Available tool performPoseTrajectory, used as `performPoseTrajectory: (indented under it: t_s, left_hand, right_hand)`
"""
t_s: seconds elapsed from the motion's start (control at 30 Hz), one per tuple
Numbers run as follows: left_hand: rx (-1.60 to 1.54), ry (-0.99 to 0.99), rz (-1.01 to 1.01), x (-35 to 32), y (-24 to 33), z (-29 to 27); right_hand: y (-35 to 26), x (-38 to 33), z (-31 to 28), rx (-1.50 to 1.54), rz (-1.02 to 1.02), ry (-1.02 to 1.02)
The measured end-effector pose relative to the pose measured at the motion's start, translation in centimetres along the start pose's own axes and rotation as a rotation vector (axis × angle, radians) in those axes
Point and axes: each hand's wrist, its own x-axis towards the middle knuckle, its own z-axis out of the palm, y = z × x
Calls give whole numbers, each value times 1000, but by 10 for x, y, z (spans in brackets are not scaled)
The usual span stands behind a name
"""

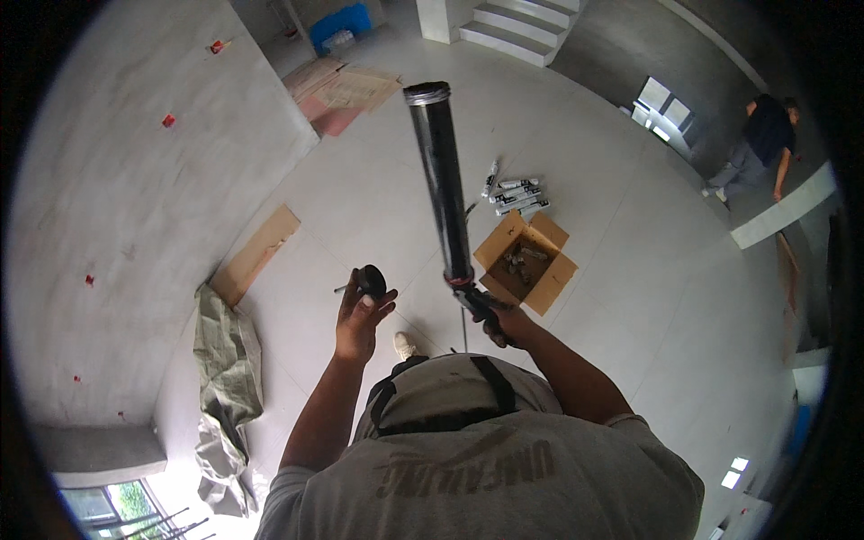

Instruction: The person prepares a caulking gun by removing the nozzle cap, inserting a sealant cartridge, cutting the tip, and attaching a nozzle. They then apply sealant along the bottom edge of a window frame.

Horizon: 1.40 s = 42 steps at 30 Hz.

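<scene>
My right hand point(502, 319) grips the handle of a long black caulking gun point(441, 180) and holds it upright, its open metal-rimmed end pointing away from me. My left hand point(358, 319) is raised beside it and pinches a small black round cap point(371, 281) with a thin stem between the fingertips. The cap is off the tube and about a hand's width left of the gun's lower end. My shoe point(405, 345) shows on the grey floor below.
An open cardboard box point(526, 261) with dark parts inside sits on the floor to the right of the gun. Several sealant tubes point(519, 195) lie beyond it. Flat cardboard sheets point(256, 255) and a crumpled grey sack point(225, 360) lie left. Another person point(760, 148) bends at far right, near steps point(517, 27).
</scene>
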Motion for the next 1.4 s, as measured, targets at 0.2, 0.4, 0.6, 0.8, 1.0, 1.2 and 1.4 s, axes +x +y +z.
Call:
performPoseTrajectory:
  t_s: [0.2, 0.4, 0.6, 0.8, 1.0, 1.2, 1.4]
  left_hand:
    - [167, -171, 283, 98, 59, -38]
    - [178, -240, 221, 161, 120, -55]
    - [175, -310, 128, 251, 123, -54]
    - [312, -367, 96, 377, 107, -39]
    - [237, -515, 59, 514, 114, 21]
    - [484, -581, 113, 627, 64, 63]
    - [505, -730, 35, 741, -25, 58]
  right_hand:
    - [-72, 74, 90, -367, -96, -176]
    - [-100, 166, 133, -712, -210, -169]
    - [-153, 232, 103, -619, 40, 26]
    - [-164, 342, 45, -549, -217, 110]
    - [-238, 409, -26, -291, -77, 187]
    - [-218, 452, -122, -320, -38, 710]
    - [-76, 453, -196, -14, 321, 986]
